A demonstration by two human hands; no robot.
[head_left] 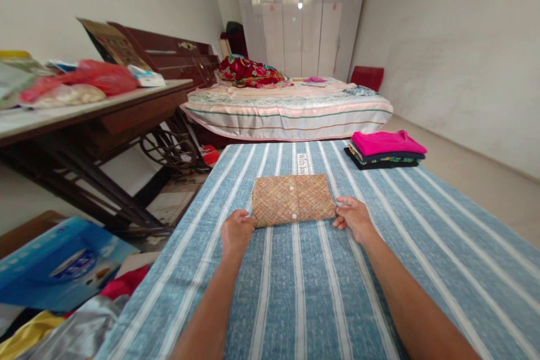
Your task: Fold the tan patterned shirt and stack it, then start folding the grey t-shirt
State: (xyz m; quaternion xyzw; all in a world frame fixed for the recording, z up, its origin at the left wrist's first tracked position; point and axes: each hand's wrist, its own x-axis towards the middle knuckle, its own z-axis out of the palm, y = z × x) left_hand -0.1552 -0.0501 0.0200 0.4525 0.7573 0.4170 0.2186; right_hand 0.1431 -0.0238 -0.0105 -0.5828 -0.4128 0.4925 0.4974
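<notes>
A folded brown checked shirt [274, 202], with small pale buttons down its middle, lies as a flat rectangle on the blue-and-white striped cloth [280, 281]. My left hand [238, 233] closes its fingers on the near left corner of the shirt. At the right edge, my right hand [353, 218] pinches the fabric between thumb and fingers. Beyond it to the right sits a stack of folded clothes [386, 149], bright pink on top and dark at the bottom.
A bed [291, 118] with a red floral quilt [248, 70] stands beyond the striped surface. On the left is an old treadle sewing table [147, 98] carrying red plastic bags [101, 77]. Below it are a blue box [63, 264] and loose clothes [80, 329]. A pale wardrobe [291, 28] stands behind.
</notes>
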